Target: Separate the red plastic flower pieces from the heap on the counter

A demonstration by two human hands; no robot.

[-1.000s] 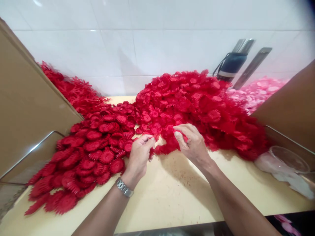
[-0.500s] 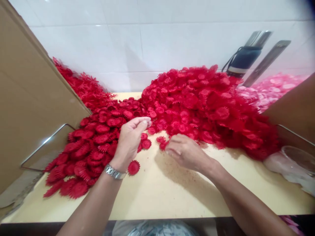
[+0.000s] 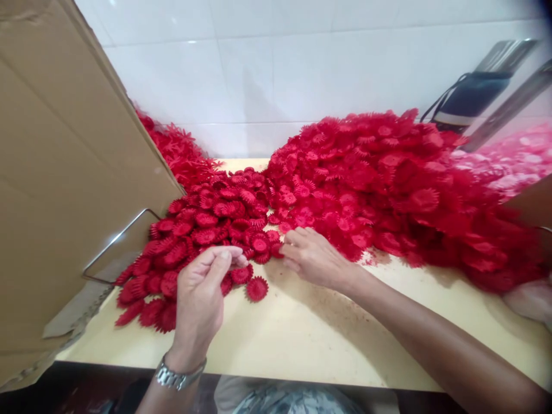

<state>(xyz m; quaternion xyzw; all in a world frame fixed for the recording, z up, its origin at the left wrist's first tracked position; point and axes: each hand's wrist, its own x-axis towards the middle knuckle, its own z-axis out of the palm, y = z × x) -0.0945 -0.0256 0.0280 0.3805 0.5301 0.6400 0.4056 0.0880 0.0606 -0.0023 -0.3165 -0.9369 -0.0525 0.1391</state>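
Observation:
My left hand (image 3: 207, 284), with a metal watch (image 3: 179, 375) on its wrist, hovers over the near edge of the dark red pile. Its thumb and fingers are pinched together; whatever is between them is too small to make out. My right hand (image 3: 317, 257) has its fingers closed at the edge of a red toothed flower disc (image 3: 277, 249), beside other discs. One loose flower disc (image 3: 257, 288) lies flat on the table just right of my left fingers. The dark red flower pile (image 3: 204, 221) spreads behind my left hand.
A large heap of brighter red flower pieces (image 3: 371, 178) fills the back right, with pink pieces (image 3: 517, 161) behind it. A cardboard sheet (image 3: 77, 172) with a wire stand (image 3: 116, 238) walls the left. A dark blue bottle (image 3: 478, 98) stands by the tiled wall (image 3: 328, 69).
The camera view has turned left. My left hand has drawn back toward me, away from the pile's inner edge. My right hand has moved left to the dark red discs.

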